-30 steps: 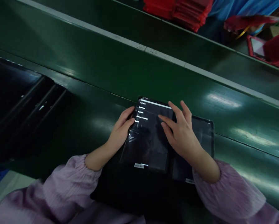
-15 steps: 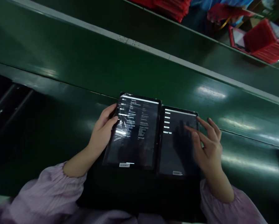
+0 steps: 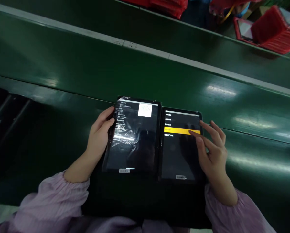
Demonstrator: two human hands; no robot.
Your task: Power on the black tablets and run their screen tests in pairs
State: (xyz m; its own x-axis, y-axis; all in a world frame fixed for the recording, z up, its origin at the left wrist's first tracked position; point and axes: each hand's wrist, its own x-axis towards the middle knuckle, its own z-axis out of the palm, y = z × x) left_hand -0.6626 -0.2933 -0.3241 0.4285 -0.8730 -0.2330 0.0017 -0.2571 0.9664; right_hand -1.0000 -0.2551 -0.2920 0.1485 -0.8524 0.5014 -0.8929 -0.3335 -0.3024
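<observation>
Tablets [image 3: 135,153] lay face up side by side, between the fingers of the two hands. The left hand [image 3: 100,136] grasped the upper part of the left edge of the left tablet [image 3: 145,142], its thumb towards the wearer; how far the other fingers reached underneath could not be told. To the right of these fingers, white lines of text and a white square [image 3: 145,110] showed on the screen, with creased, glossy film catching the light.

The right hand [image 3: 215,152] gripped nothing, its fingers loosely spread. Its index fingertip met a yellow bar [image 3: 176,130] on the right tablet [image 3: 178,158], with white text lines above and below the bar. Nearer the wearer than the fingers, each tablet bore a small label [image 3: 124,170] at its lower edge. Well beyond the right fingers stood a stack of red cases [image 3: 275,32].
</observation>
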